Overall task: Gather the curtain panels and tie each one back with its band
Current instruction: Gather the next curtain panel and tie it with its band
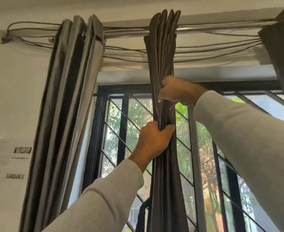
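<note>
Both hands grip the gathered middle curtain panel.

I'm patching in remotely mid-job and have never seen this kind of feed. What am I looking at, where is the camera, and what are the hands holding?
There is no machine here: a person works with bare hands, and the single picture comes from a camera worn on their head, tilted up at a window. Both hands have a grip on the middle curtain panel, a dark panel bunched into folds and hanging from the rod. The right hand clutches it higher up; the left hand wraps round it below. Another gathered panel hangs at the left, and a third shows at the right edge. Behind is a barred window with trees outside. A dark strip dangles low beside the held panel; it may be the band.
</note>
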